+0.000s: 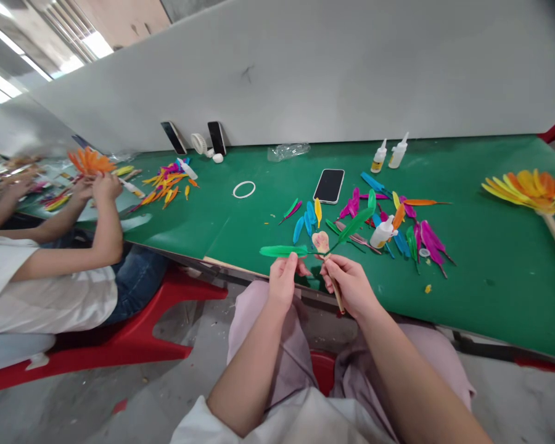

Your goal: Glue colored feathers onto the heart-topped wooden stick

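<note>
My left hand (284, 277) is closed in a pinch on a green feather (282, 251), whose quill points toward the wooden handle. My right hand (346, 277) grips a wooden handle (321, 242) with a flat, rounded, pinkish-stained head, tilted over the table's near edge. A second green feather (358, 223) rises to the right from the handle's head; whether it is fixed there or held by my fingers I cannot tell. Just beyond, loose blue feathers (310, 213) and a yellow feather (317, 211) lie on the green table (268, 216). An open white glue bottle (383, 232) stands among coloured feathers on the right.
Behind are a phone (329, 185), two capped glue bottles (398, 153), a white ring (243, 189) and crumpled plastic (287, 152). A yellow-orange feather fan (536, 192) lies far right. To the left, a co-worker's hands (102, 187) hold an orange feather fan (90, 161).
</note>
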`<action>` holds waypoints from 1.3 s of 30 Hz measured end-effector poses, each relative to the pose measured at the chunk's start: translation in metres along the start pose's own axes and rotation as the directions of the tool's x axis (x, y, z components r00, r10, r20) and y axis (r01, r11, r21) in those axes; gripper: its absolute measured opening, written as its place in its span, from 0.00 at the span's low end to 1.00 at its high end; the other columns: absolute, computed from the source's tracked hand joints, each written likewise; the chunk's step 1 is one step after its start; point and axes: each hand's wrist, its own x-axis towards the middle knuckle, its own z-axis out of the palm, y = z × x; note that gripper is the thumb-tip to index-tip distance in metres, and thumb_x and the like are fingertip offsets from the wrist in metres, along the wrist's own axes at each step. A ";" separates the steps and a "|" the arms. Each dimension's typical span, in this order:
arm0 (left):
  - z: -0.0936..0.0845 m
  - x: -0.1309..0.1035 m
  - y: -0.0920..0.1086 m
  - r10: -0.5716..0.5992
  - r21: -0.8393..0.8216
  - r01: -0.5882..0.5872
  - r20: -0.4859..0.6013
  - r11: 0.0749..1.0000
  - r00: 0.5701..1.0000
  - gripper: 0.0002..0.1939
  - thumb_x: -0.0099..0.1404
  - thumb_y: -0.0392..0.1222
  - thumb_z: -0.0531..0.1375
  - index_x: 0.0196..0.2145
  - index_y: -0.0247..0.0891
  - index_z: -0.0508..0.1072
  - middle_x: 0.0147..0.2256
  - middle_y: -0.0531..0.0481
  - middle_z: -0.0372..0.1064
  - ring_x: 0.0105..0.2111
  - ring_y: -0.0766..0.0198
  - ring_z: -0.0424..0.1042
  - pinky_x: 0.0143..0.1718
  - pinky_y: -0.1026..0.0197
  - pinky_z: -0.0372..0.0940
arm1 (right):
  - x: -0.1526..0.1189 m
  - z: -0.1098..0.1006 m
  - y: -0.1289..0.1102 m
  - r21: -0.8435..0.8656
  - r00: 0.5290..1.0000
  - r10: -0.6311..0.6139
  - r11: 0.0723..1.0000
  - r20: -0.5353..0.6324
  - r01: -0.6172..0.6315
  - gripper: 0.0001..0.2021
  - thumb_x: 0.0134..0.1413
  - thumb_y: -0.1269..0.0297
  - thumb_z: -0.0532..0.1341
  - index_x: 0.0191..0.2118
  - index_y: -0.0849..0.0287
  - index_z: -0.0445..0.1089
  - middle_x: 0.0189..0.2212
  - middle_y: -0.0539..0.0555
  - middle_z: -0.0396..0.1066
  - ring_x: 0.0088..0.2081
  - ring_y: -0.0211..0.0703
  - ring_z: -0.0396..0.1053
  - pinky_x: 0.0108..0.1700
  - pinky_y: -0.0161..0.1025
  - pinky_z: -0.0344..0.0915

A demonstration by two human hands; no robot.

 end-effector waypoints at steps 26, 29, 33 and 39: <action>0.014 -0.025 0.003 -0.085 -0.093 0.077 -0.083 0.993 0.993 0.10 0.55 0.46 0.61 0.34 0.41 0.76 0.30 0.50 0.74 0.28 0.65 0.70 0.25 0.66 0.63 | 0.000 0.000 -0.003 0.086 0.999 0.040 0.995 0.015 -0.041 0.13 0.42 0.60 0.66 0.35 0.59 0.71 0.26 0.51 0.74 0.23 0.32 0.68 0.28 0.31 0.66; 0.022 -0.025 0.001 -0.055 -0.140 0.046 -0.063 0.989 0.997 0.09 0.54 0.44 0.62 0.32 0.39 0.77 0.34 0.49 0.75 0.34 0.63 0.71 0.36 0.64 0.66 | -0.001 0.000 -0.001 0.022 0.998 0.052 0.998 -0.041 -0.051 0.14 0.39 0.59 0.67 0.33 0.59 0.69 0.23 0.50 0.74 0.24 0.36 0.71 0.28 0.32 0.68; 0.028 -0.021 0.001 -0.078 -0.182 0.064 -0.067 0.981 0.995 0.07 0.53 0.42 0.62 0.29 0.37 0.77 0.31 0.49 0.75 0.34 0.64 0.71 0.38 0.64 0.65 | -0.003 0.003 0.000 -0.013 0.997 0.051 0.999 -0.054 -0.052 0.14 0.37 0.60 0.68 0.29 0.58 0.65 0.20 0.47 0.72 0.23 0.36 0.71 0.28 0.33 0.69; 0.027 -0.021 0.003 -0.146 -0.227 0.122 -0.094 0.966 0.985 0.08 0.53 0.43 0.63 0.29 0.35 0.77 0.31 0.48 0.75 0.32 0.64 0.72 0.35 0.64 0.65 | -0.002 0.004 0.001 -0.093 0.999 0.045 0.995 -0.010 -0.046 0.12 0.40 0.57 0.65 0.26 0.59 0.65 0.22 0.48 0.72 0.27 0.38 0.72 0.31 0.35 0.70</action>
